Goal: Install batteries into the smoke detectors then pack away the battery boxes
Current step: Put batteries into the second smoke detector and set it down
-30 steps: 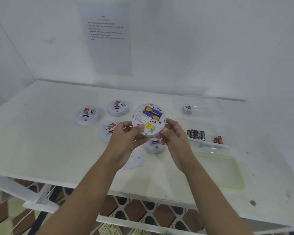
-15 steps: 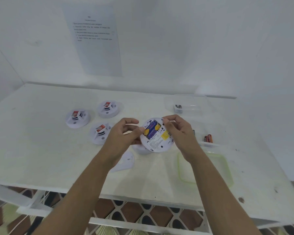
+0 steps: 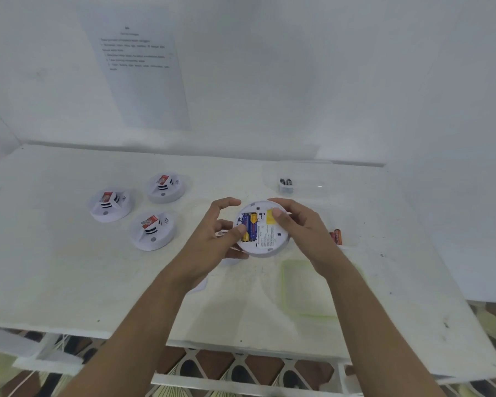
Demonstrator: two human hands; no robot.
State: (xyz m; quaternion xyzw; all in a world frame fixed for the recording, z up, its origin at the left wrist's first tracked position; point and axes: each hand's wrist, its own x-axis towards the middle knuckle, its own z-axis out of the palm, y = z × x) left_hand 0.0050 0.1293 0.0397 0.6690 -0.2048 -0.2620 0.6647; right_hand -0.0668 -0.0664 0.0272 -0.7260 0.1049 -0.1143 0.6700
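Both hands hold a round white smoke detector (image 3: 265, 239) back side up above the table's middle. Its open compartment shows blue-and-yellow batteries (image 3: 249, 226) and a yellow sticker. My left hand (image 3: 212, 239) grips the left rim, thumb pressing on the batteries. My right hand (image 3: 301, 227) grips the right rim, thumb on the yellow sticker. Three other white detectors (image 3: 152, 230) sit face up at the left. A clear battery box (image 3: 298, 183) with two batteries stands behind. Orange batteries (image 3: 337, 236) peek out past my right hand.
A green-rimmed clear lid (image 3: 307, 287) lies on the white table (image 3: 55, 267) under my right forearm. A white cover piece (image 3: 199, 285) shows below my left wrist. A printed sheet (image 3: 143, 70) hangs on the back wall. The table's front edge is near my elbows.
The detector has been lowered and turned, so the battery compartment now lies at its left. My left thumb has moved onto the batteries. The camera view has shifted.
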